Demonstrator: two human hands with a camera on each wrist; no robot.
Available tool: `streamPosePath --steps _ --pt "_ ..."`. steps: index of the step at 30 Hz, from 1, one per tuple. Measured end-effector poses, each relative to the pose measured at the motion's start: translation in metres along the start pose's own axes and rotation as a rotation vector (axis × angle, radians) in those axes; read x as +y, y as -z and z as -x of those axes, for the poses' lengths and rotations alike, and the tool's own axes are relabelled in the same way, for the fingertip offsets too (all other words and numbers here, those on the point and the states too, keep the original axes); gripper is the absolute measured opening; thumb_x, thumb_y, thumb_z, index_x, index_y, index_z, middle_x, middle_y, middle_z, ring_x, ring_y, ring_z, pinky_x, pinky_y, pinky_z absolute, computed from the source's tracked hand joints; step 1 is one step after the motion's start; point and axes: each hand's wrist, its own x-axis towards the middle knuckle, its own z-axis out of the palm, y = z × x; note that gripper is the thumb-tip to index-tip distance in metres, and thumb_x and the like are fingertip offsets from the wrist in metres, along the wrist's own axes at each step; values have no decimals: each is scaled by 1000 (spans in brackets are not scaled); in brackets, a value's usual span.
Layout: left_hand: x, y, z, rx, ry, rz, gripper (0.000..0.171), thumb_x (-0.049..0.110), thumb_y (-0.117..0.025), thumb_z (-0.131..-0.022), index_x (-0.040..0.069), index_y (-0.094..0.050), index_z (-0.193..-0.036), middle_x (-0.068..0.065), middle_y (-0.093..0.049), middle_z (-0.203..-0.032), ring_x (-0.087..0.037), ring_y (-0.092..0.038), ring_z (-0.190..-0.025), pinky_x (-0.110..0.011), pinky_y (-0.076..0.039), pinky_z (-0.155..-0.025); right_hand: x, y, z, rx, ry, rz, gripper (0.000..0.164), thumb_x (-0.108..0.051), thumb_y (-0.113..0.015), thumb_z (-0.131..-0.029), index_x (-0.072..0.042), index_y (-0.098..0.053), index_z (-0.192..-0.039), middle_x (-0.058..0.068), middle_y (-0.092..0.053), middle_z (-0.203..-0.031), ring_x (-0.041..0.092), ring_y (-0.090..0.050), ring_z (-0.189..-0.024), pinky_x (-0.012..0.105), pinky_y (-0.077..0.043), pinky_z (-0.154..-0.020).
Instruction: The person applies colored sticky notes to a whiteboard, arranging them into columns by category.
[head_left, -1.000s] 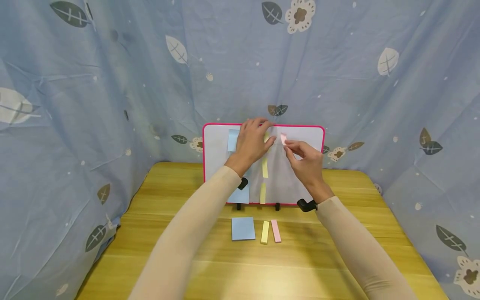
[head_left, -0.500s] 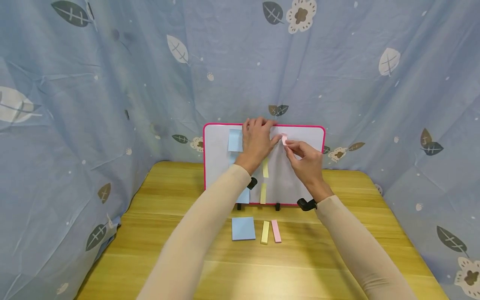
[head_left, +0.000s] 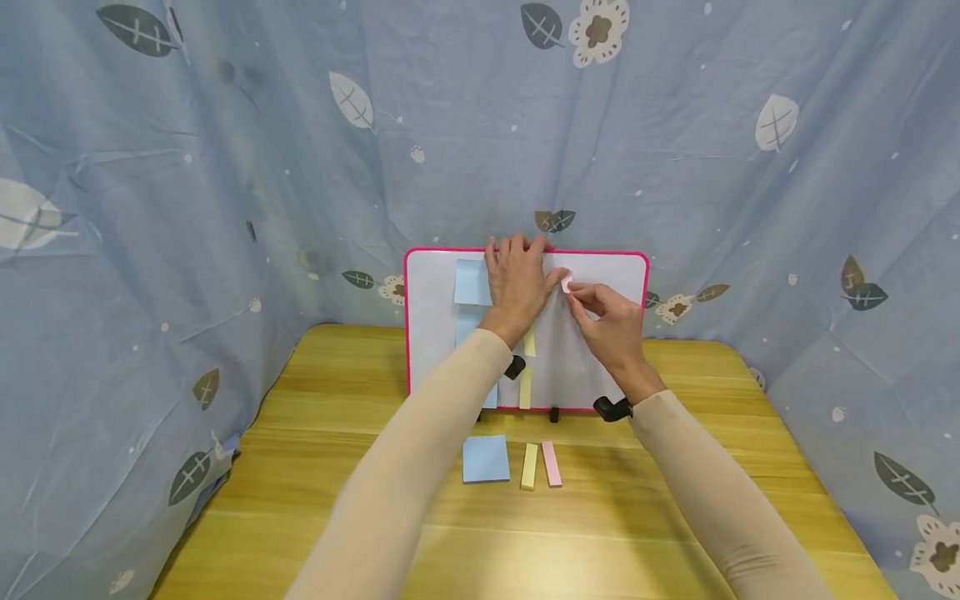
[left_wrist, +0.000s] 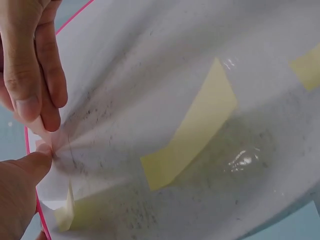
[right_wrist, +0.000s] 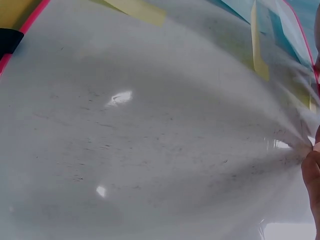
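A whiteboard [head_left: 600, 367] with a pink rim stands upright at the back of the table. My right hand [head_left: 611, 325] pinches a small pink sticky note strip [head_left: 567, 285] between thumb and index finger, against the board's upper part. My left hand [head_left: 519, 283] spreads over the board, fingers at the top rim and thumb pressing the strip's upper end. The left wrist view shows that thumb [left_wrist: 30, 170] on the pink strip, with the board's surface wrinkled around it. Yellow strips [head_left: 526, 389] run down the board's middle; blue sticky notes [head_left: 471, 282] are stuck to its left, partly hidden by my left arm.
On the wooden table [head_left: 600, 533] before the board lie a blue sticky note pad [head_left: 486, 459], a yellow strip pad [head_left: 528, 467] and a pink strip pad [head_left: 551, 463]. Black feet [head_left: 554, 414] hold up the board. A patterned curtain [head_left: 465, 108] surrounds the table.
My left hand has shifted right along the top rim, and its thumb has come onto the pink strip. The right hand keeps its pinch in nearly the same place.
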Motion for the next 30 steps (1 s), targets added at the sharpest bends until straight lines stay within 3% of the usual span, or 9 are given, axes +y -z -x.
streamPosePath --steps 8,13,16,22,26,30 --pt "4 -7 -2 22 39 26 53 64 -85 -101 26 -76 -136 -6 -73 -131 -30 -67 -136 -57 -25 -145 5 -2 5 -7 11 30 12 5 -87 -101 8 -84 -112 21 -89 -116 41 -89 -102 12 -60 -103" --pt "7 -10 -4 37 79 39 46 64 -84 -103 29 -77 -131 -6 -74 -125 -29 -67 -137 -54 -23 -146 8 -3 6 -9 36 43 13 6 -87 -101 7 -84 -113 21 -88 -117 40 -88 -104 20 -63 -103" --pt "7 -9 -5 34 89 64 41 60 -84 -105 29 -78 -131 -6 -74 -125 -29 -66 -137 -54 -22 -146 10 -3 7 -12 31 55 13 6 -87 -101 8 -83 -113 22 -87 -117 40 -88 -103 18 -62 -103" --pt "4 -6 -5 29 69 76 44 57 -89 -100 29 -78 -133 -6 -74 -125 -32 -68 -136 -56 -22 -147 10 -2 11 -14 11 87 10 4 -88 -100 6 -84 -110 22 -86 -112 38 -88 -99 17 -63 -100" --pt "1 -3 -1 14 46 54 56 59 -94 -95 29 -76 -139 -6 -74 -132 -31 -67 -140 -56 -21 -148 10 -1 14 -12 -1 117 8 2 -89 -100 3 -85 -107 20 -85 -107 36 -88 -95 26 -68 -93" --pt "-2 -2 3 0 5 43 60 57 -93 -97 30 -74 -147 -5 -72 -143 -30 -64 -145 -58 -18 -150 10 0 18 -18 -27 141 7 1 -88 -101 1 -85 -108 19 -85 -105 34 -87 -92 33 -70 -88"
